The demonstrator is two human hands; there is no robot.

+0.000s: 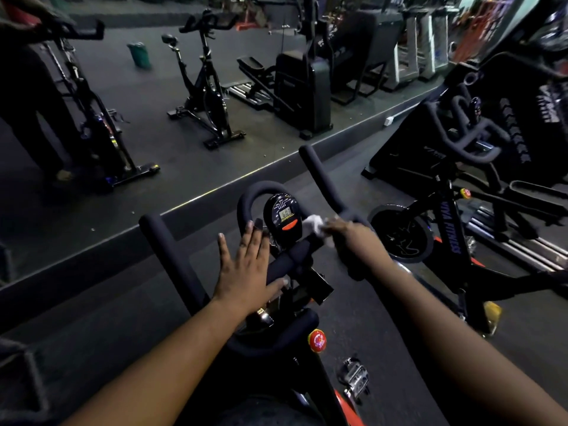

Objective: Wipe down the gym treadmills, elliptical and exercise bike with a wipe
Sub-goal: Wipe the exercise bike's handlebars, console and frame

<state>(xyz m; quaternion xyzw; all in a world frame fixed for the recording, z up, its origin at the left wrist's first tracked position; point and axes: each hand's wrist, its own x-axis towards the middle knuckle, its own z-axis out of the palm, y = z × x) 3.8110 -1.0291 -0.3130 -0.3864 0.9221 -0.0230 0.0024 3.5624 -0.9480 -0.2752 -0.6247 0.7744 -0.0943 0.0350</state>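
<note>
Two hands on bike (pixel 295 259): left hand (pixel 246 269) flat, fingers spread, bracing the bar beside the console (pixel 282 217); right hand (pixel 345 230) pinching the wipe (pixel 315 224) at the console's right edge. Judging: bike wipe mid-way. Second bike (pixel 442 229), elliptical (pixel 302 84), treadmills (pixel 421 47) status unknown.

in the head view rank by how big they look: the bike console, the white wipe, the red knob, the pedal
1. console
2. pedal
3. wipe and red knob look alike; the right hand partly hides the wipe, so unranked.
</note>
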